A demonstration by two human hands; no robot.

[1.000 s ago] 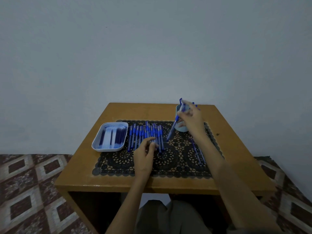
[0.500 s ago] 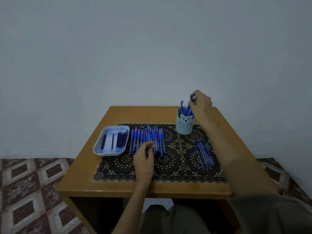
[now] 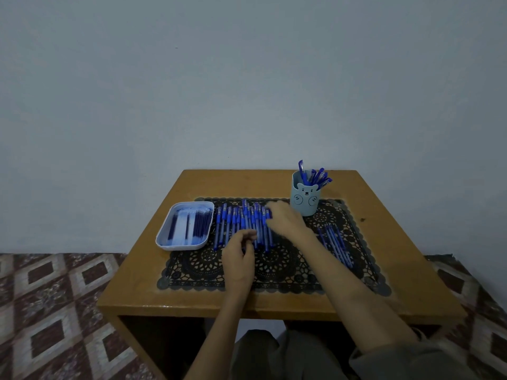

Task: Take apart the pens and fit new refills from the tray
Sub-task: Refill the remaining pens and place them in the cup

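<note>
Pens (image 3: 244, 226): lying in a row on mat (image 3: 288, 270) betw. tray (image 3: 162, 237) and cup (image 3: 305, 202); prob. most not yet done.
Cup: several more standing inside, likely finished.
Refills (image 3: 199, 224): lying in tray.
L hand (image 3: 238, 259): fingers curling at row's near ends; can't tell if pinching.
R hand (image 3: 285, 219): blurry, hovering over row's right end; grip unclear.

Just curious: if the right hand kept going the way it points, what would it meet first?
Probably the row of pens: the right hand points left at its right end, though blur hides whether they touch.
</note>
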